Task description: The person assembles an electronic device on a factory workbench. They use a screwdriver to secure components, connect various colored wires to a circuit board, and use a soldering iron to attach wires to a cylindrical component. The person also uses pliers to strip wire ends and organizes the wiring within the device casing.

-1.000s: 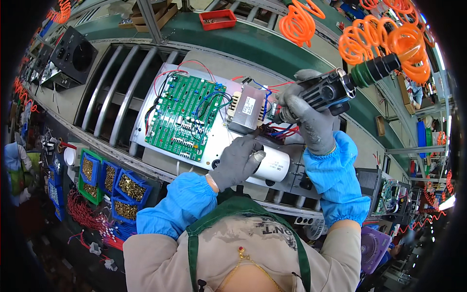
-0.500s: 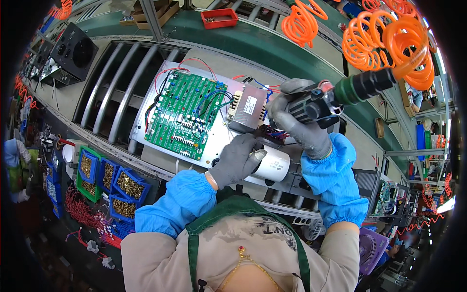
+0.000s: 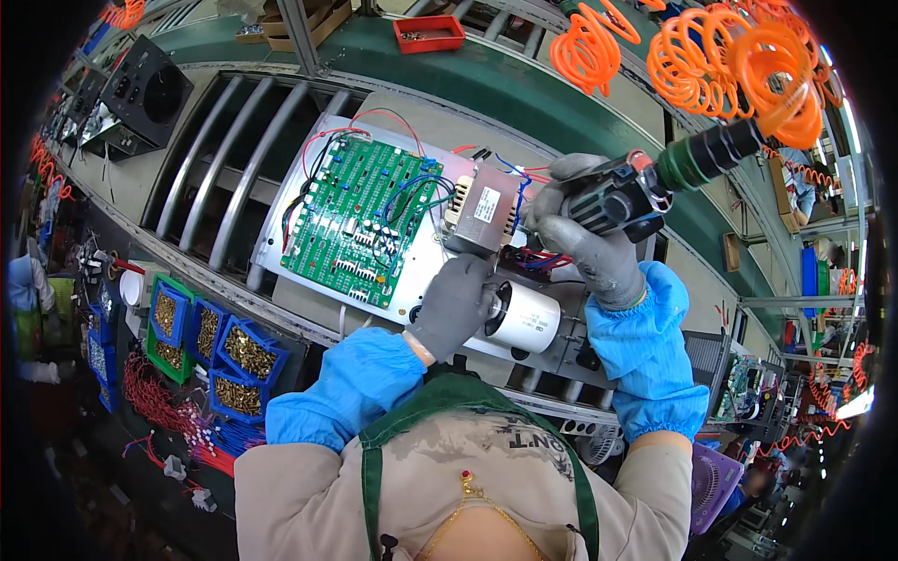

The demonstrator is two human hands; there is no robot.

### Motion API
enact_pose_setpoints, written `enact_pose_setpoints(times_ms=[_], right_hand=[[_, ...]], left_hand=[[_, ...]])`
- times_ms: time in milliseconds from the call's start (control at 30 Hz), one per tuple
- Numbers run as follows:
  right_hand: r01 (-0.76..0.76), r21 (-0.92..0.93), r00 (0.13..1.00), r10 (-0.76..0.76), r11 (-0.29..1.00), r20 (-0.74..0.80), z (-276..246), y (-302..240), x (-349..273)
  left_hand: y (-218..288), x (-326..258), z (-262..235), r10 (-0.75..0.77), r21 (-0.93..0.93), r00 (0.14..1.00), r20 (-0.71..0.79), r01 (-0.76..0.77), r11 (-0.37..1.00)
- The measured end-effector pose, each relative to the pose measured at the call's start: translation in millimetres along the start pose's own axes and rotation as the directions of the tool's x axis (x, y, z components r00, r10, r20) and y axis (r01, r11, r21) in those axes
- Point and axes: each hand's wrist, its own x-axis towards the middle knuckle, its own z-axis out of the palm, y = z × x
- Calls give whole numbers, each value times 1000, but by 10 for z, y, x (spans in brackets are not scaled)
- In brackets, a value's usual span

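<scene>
My right hand [image 3: 606, 262], in a grey glove, is wrapped round a black pneumatic screwdriver [image 3: 613, 196] above the right side of a metal plate [image 3: 323, 301]. My gloved left hand [image 3: 453, 305] is closed, its fingertips down between a boxy transformer [image 3: 487, 215] and a white cylinder [image 3: 530, 318], probably a capacitor. Whatever those fingers pinch is hidden. A green circuit board [image 3: 360, 220] covers the plate's left part, with blue, red and black wires about it. More dark red and blue wires [image 3: 541, 259] lie between the cylinder and my right hand. The screwdriver's tip is hidden.
Orange coiled hoses [image 3: 692, 79] hang at upper right, one running to the screwdriver. Metal rollers [image 3: 236, 182] lie left of the plate. Blue bins [image 3: 245, 357] of brass-coloured parts and red wire bundles [image 3: 154, 397] are at lower left. A red tray [image 3: 428, 35] stands at the back.
My left hand has shifted slightly, its thumb moving off the white cylinder and curling in with the fingers. The screwdriver has turned a little in my right hand.
</scene>
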Motion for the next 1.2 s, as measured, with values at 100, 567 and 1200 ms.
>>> enact_pose_setpoints(times_ms=[100, 567, 1200], right_hand=[[-4, -16, 1000, 4, 1000, -6, -47, -2, -10], [14, 95, 995, -23, 995, 95, -53, -11, -67], [-63, -75, 986, 74, 995, 149, -88, -17, -88]], left_hand=[[43, 61, -24, -63, 175, 997, 34, 56, 983], [59, 115, 3, -147, 305, 988, 49, 126, 944], [63, 118, -34, -135, 278, 988, 76, 109, 954]])
